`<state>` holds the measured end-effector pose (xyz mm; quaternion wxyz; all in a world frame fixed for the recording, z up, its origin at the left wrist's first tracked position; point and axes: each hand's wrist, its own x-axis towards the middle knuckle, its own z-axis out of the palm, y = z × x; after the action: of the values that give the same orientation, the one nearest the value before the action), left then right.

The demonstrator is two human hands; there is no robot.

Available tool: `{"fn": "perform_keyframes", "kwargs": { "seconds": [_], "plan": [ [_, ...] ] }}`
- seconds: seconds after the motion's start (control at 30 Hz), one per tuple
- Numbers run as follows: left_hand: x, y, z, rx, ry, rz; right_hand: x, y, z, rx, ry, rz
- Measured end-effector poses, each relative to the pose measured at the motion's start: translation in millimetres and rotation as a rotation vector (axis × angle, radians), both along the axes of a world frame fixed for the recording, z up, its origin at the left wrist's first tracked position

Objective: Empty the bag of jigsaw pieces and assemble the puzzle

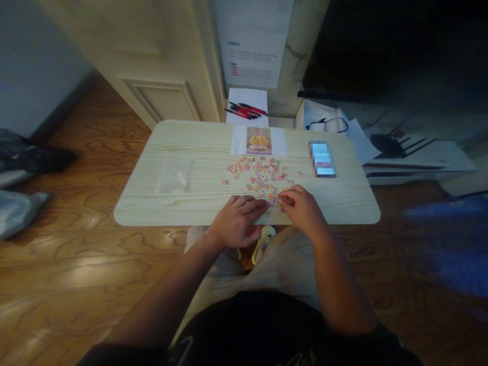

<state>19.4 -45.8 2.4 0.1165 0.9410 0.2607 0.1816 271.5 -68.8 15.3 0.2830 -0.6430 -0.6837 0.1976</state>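
Observation:
Several small pastel jigsaw pieces (263,175) lie scattered on the pale wooden table (190,203). A reference picture (259,141) of an orange figure lies on white paper behind them. My left hand (238,218) rests palm down at the table's near edge, fingers stretched flat and touching the nearest pieces. My right hand (301,206) sits beside it with fingers curled in a pinch over pieces; what it grips is too small to make out.
A clear plastic bag (173,177) lies on the table's left part, a phone (322,158) at the right. Red and black pens (246,110) on paper, glasses (328,123) and loose sheets (400,147) sit beyond the table. Wooden floor surrounds it.

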Motion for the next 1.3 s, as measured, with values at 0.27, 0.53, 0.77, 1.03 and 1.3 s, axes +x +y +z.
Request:
{"fn": "perform_keyframes", "kwargs": {
  "seconds": [0.27, 0.53, 0.77, 1.03, 1.3],
  "plan": [
    [1.4, -5.1, -3.9, 0.036, 0.029, 0.030, -11.3, 4.5, -6.4, 0.008, -0.087, 0.032],
    [-22.7, 0.8, -6.3, 0.033, -0.062, 0.096, -11.6, -0.4, -3.1, 0.063, -0.033, 0.039],
    [-24.7, 7.1, -7.8, 0.046, -0.053, 0.040, -27.7, -7.4, -3.8, 0.053, -0.084, 0.107],
    [-25.4, 6.1, -7.1, 0.003, -0.018, 0.021, -35.0, -3.5, -9.1, 0.045, -0.053, 0.108],
    [-25.2, 6.1, -9.5, -0.014, 0.002, 0.014, -34.6, -3.1, -7.8, 0.027, -0.076, 0.083]
  ]
}}
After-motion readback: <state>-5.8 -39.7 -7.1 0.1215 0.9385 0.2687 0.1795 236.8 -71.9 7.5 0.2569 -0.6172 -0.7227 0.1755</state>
